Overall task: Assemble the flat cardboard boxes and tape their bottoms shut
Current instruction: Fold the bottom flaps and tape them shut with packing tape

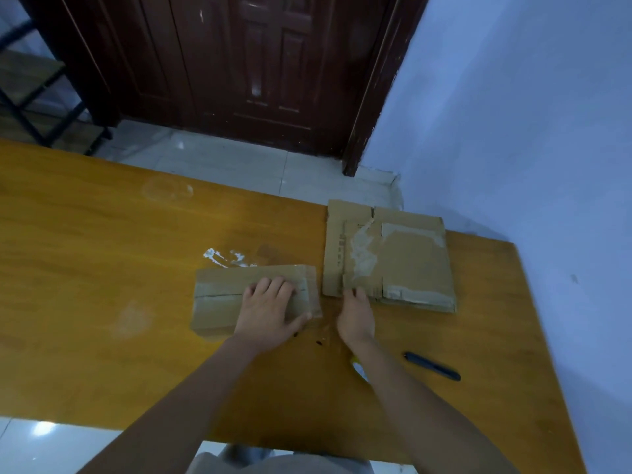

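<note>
A small assembled cardboard box (219, 302) lies on the orange wooden table (102, 268), its taped side up. My left hand (270, 309) rests flat on its right half, fingers spread and the thumb along the box's near right corner. To the right lies a stack of flat cardboard boxes (410, 261) with torn tape strips on top. My right hand (355, 316) reaches to the stack's near left corner, and its fingertips touch the cardboard edge there. Whether they pinch it is unclear.
A dark pen-like utility knife (432, 366) lies on the table right of my right forearm. Something yellow and white (359, 369) peeks out from under that forearm. White tape scraps (225, 258) stick to the table behind the box. A dark door and pale wall stand beyond.
</note>
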Demonstrator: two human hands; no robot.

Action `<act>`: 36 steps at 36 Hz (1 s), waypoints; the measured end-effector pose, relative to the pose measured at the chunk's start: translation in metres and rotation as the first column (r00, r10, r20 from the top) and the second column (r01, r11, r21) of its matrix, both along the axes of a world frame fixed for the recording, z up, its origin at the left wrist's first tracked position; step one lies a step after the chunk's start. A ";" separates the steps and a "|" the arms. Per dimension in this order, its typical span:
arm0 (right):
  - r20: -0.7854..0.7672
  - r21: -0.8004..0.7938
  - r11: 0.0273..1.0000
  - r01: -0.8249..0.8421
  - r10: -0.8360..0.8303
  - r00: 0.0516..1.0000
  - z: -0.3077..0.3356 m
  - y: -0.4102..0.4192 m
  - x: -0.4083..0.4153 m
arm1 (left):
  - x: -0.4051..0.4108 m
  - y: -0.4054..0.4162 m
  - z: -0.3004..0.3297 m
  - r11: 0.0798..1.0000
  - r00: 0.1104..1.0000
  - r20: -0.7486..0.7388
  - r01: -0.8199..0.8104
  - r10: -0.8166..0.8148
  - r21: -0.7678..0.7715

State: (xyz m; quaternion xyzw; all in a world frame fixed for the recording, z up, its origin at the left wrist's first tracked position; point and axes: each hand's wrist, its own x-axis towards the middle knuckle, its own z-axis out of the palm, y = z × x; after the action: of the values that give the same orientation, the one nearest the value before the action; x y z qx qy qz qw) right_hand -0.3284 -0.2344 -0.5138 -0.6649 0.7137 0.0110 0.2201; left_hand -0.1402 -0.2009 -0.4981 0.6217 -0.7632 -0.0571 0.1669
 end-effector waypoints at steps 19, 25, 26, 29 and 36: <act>0.353 -0.255 0.956 -0.141 0.228 0.907 0.031 0.012 0.030 | 0.013 -0.015 0.001 0.992 0.998 -0.061 0.007 0.000 0.122; 0.365 -0.186 0.970 -0.159 0.218 0.905 0.028 0.008 0.034 | 0.013 -0.015 -0.001 0.993 0.998 -0.064 0.001 0.007 0.114; 0.354 -0.173 0.970 -0.171 0.223 0.908 0.027 0.006 0.034 | 0.013 -0.015 -0.001 0.994 0.998 -0.063 0.000 0.007 0.110; 0.327 -0.119 0.973 -0.198 0.227 0.917 0.029 -0.001 0.036 | 0.012 -0.016 -0.001 0.995 0.998 -0.065 -0.003 0.010 0.098; 0.330 0.001 0.963 -0.269 0.254 0.909 0.037 -0.024 0.035 | 0.013 -0.017 -0.004 0.996 0.997 -0.073 -0.004 0.010 0.086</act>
State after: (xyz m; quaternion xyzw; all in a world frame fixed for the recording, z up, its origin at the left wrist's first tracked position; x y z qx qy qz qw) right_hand -0.2929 -0.2588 -0.4767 -0.7417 0.5713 -0.0532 0.3473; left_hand -0.1272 -0.2179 -0.5023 0.6285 -0.7511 -0.1121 0.1681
